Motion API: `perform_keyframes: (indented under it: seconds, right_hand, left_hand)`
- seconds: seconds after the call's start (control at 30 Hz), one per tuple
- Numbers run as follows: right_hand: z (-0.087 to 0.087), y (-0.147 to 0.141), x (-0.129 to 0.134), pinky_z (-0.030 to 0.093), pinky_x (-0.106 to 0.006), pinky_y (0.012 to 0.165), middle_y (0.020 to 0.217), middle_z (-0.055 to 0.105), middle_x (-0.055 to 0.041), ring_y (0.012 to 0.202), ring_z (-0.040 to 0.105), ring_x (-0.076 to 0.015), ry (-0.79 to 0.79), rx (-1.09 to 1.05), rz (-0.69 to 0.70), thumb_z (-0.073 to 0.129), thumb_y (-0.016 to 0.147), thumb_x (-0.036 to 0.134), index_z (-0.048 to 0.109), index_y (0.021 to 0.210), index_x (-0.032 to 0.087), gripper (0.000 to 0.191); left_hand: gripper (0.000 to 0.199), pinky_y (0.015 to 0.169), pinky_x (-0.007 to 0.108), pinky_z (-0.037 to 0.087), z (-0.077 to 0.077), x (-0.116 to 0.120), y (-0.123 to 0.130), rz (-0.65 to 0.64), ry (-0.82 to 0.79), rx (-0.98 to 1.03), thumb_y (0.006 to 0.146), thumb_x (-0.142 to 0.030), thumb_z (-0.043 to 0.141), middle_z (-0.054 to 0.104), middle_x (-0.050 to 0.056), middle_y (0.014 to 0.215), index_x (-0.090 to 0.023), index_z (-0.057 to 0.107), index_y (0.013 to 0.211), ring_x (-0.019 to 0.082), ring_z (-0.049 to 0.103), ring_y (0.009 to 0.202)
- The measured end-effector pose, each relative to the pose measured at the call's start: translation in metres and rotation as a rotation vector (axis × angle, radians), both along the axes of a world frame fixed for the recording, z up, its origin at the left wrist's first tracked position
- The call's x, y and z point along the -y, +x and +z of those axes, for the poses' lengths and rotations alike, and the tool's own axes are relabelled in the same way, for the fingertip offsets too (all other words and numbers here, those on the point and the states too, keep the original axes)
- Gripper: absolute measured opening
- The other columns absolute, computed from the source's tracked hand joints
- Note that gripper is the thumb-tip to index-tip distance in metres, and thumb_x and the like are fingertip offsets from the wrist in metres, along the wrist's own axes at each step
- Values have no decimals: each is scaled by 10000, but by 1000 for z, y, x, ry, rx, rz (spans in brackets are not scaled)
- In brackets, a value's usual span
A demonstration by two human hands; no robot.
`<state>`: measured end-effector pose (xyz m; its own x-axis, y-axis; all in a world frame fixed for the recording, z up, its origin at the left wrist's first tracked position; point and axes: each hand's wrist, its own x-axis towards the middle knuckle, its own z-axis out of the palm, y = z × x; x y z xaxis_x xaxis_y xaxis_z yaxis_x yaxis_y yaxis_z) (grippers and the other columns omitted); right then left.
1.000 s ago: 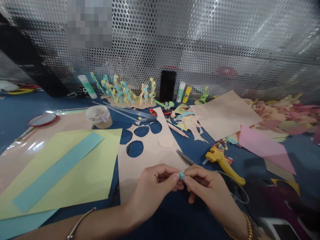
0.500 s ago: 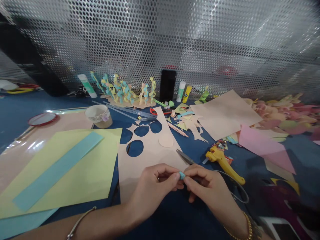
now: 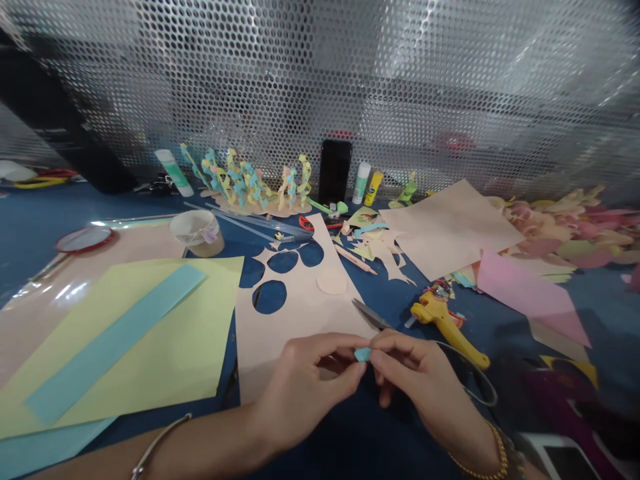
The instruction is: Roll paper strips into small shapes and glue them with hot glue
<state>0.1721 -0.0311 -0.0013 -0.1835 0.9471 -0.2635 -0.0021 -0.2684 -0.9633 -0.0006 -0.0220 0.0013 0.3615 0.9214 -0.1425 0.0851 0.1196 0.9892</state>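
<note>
At left, a blue strip is laid slantwise on yellow paper. By the left hand, finger and thumb are curved around the left of a small blue piece (contact cannot be told). Its long axis seems level, left to right; its right end is pinched by the right hand. Beyond, a glue gun is laid.

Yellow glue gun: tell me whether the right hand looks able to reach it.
Probably yes: the yellow glue gun lies near the right hand with its handle uncovered, though that hand pinches a small blue piece.
</note>
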Motion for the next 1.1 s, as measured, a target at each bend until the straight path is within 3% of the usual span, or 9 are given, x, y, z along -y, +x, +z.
perform_keyframes:
  seconds: [0.53,1.1]
  right_hand:
    - [-4,0,0,496,-169,410,624,518,20,537,514,-94,-8,5,22,701,764,366,711,748,157,210]
    - [-3,-1,-1,509,-173,413,686,540,0,572,515,-103,-9,-4,14,690,772,368,737,808,177,199]
  left_hand:
    - [158,632,208,508,5,-1,1,37,146,-105,744,-152,639,688,21,770,-203,734,860,138,629,686]
    - [208,640,209,510,0,-2,2,62,120,-66,757,-140,617,676,13,800,-226,726,913,139,631,718]
